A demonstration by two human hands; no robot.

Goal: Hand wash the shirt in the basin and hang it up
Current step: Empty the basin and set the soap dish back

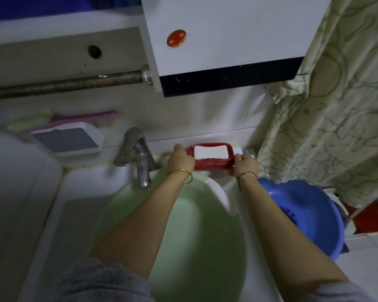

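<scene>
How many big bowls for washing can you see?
2. The green basin sits in the sink under the tap. The blue basin is to its right, beside the curtain. Others may be out of view.

A pale green basin [196, 225] sits upright in the sink, its far rim just under the tap [140, 158]. Behind it and to the right of the tap, a red soap dish [212, 164] holds a white bar of soap [211, 152], lying flat.
</scene>
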